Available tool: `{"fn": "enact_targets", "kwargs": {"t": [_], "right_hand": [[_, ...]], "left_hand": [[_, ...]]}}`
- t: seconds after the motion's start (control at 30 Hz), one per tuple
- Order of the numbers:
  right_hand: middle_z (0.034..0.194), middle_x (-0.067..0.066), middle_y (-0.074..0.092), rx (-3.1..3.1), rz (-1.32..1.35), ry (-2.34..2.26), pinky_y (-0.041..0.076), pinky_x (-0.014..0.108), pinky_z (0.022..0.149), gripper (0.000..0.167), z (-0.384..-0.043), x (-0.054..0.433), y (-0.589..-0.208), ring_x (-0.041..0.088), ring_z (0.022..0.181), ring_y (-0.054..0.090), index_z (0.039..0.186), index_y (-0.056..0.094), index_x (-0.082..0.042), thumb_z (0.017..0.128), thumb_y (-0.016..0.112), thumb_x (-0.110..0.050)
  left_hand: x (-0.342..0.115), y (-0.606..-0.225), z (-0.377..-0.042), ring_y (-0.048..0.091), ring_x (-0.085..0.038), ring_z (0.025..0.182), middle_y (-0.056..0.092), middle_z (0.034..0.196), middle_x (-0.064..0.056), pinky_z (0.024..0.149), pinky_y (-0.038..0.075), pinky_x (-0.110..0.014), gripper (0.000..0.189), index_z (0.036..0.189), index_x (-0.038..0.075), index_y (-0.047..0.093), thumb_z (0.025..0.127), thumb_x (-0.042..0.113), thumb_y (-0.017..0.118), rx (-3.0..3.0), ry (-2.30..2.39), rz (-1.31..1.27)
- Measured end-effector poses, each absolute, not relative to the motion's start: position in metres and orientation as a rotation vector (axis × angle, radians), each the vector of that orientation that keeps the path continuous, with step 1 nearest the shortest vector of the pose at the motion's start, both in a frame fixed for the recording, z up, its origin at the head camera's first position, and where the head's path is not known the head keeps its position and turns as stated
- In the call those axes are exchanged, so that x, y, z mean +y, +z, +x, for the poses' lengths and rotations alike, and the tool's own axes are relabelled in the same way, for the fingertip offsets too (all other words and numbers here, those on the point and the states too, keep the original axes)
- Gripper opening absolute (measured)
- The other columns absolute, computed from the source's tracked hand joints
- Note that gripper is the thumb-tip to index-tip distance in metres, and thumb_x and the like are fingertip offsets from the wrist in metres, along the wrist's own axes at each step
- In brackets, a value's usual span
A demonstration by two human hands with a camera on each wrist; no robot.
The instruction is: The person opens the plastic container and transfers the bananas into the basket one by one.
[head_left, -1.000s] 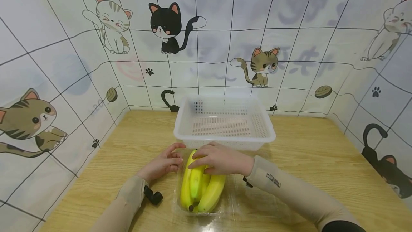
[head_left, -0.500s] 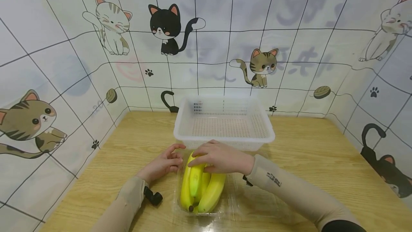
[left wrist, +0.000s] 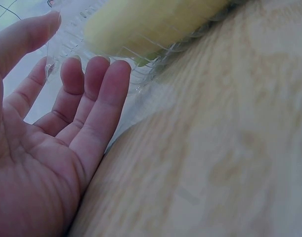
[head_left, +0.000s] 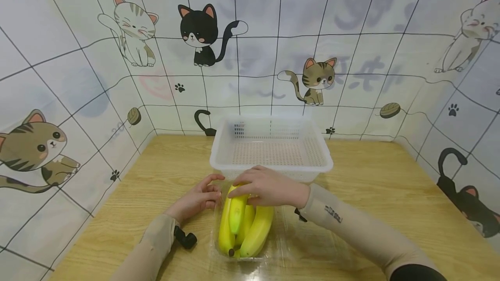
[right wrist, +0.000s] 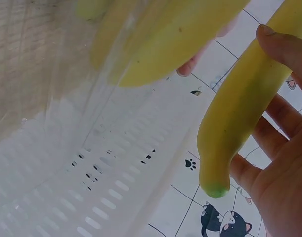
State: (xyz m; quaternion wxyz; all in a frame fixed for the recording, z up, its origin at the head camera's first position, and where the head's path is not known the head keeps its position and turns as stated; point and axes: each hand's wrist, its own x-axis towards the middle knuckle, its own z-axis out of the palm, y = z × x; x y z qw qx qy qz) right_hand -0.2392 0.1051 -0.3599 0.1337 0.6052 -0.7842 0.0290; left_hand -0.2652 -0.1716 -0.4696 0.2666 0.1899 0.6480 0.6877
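A bunch of yellow bananas (head_left: 256, 232) lies in a clear plastic box (head_left: 281, 246) in front of me. With the thumb and fingers of my right hand (head_left: 269, 187) I grip one banana (head_left: 237, 216), lifted over the others. In the right wrist view this banana (right wrist: 239, 108) stands apart from the rest, its greenish tip pointing down. My left hand (head_left: 199, 198) rests at the box's left side, fingers loosely bent. The left wrist view has those fingertips (left wrist: 113, 81) right at the clear wall, the palm holding nothing.
A white perforated plastic basket (head_left: 273, 170) stands just behind the box, near the wall. The box's clear lid (head_left: 316, 246) spreads to the right on the wooden table (head_left: 172, 159). Cat-printed sheeting (head_left: 258, 55) encloses the back and sides.
My right hand has risen slightly and shifted away from me, drawing the gripped banana up off the others. The left hand has kept its place at the box.
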Motion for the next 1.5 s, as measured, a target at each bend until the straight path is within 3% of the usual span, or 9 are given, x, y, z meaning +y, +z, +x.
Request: {"fn": "enact_targets", "kwargs": {"t": [1.5], "right_hand": [[0.125, 0.002, 0.061, -2.301, 1.736, 0.135, 0.039, 0.040, 0.101, 0.045, -0.249, 0.114, -0.332, 0.019, 0.117, 0.055, 0.128, 0.064, -0.025, 0.085, 0.076, -0.019]], "left_hand": [[-0.171, -0.470, -0.265, 0.056, -0.018, 0.085, 0.049, 0.099, -0.008, 0.074, 0.051, -0.030, 0.054, 0.143, 0.012, 0.030, 0.097, 0.008, 0.058, 1.752, 1.865, 0.535]]}}
